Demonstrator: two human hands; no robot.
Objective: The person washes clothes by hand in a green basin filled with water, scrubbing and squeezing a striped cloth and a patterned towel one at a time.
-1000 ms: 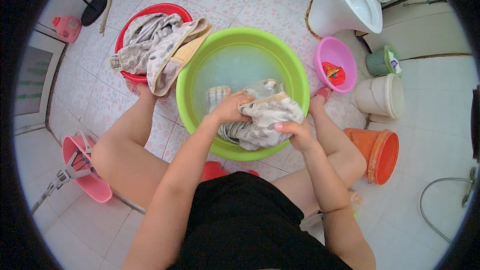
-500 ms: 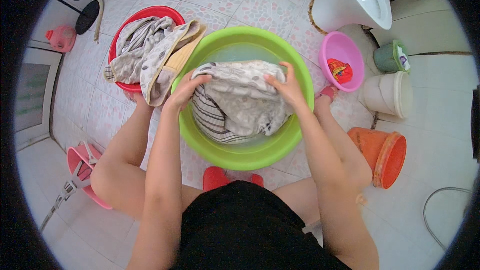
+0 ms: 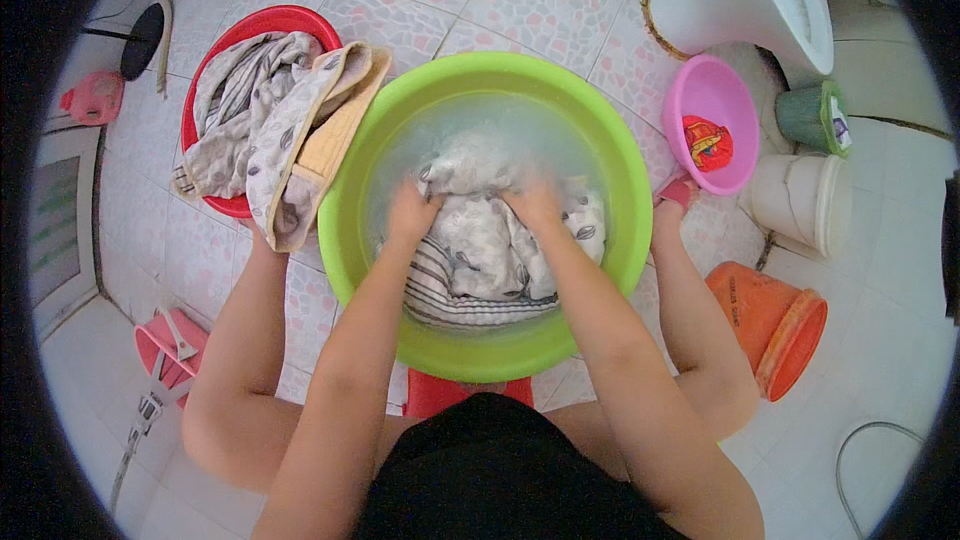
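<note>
A wet white-and-grey cloth with a leaf print and a dark striped border lies bunched in cloudy water in a big lime-green basin between my legs. My left hand grips the cloth on its left side, thumb toward the middle. On the other side, my right hand grips it too. Both hands are low at the waterline, their fingers blurred and partly under water. Between them the cloth bulges upward. What kind of item the cloth is, I cannot tell.
At the left, a red basin holds similar cloths, one hanging over its edge. A pink basin with a red packet, a green bin, a white bucket and a tipped orange bucket stand right. A toilet is beyond.
My hands have pushed the cloth down into the water and come closer together; before, they held its upper edge spread. The green basin sits slightly nearer in the view.
</note>
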